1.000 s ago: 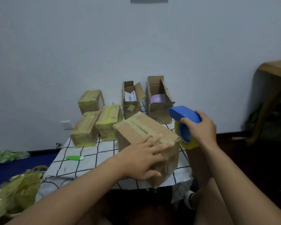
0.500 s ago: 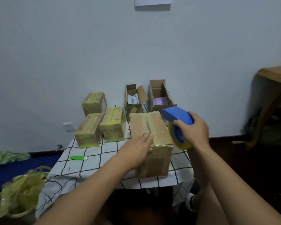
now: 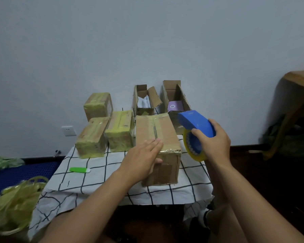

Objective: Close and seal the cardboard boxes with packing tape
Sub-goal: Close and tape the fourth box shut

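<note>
A closed cardboard box [image 3: 157, 137] lies on the tabletop [image 3: 98, 183], which is covered by a white cloth with black grid lines. The box's long axis runs away from the person toward the wall, with one short end facing them at the near edge. A strip of tape follows the top seam lengthwise. The left hand [image 3: 142, 161] rests flat on the box's near top edge, fingers [image 3: 154, 144] straight and together, thumb against the near end face. The right hand [image 3: 216, 142] grips a blue tape dispenser [image 3: 196, 124] carrying a yellowish roll, fingers curled over its body, just right of the box. Two open boxes [image 3: 174, 95] stand behind it; three taped boxes [image 3: 120, 130] sit to its left.
</note>
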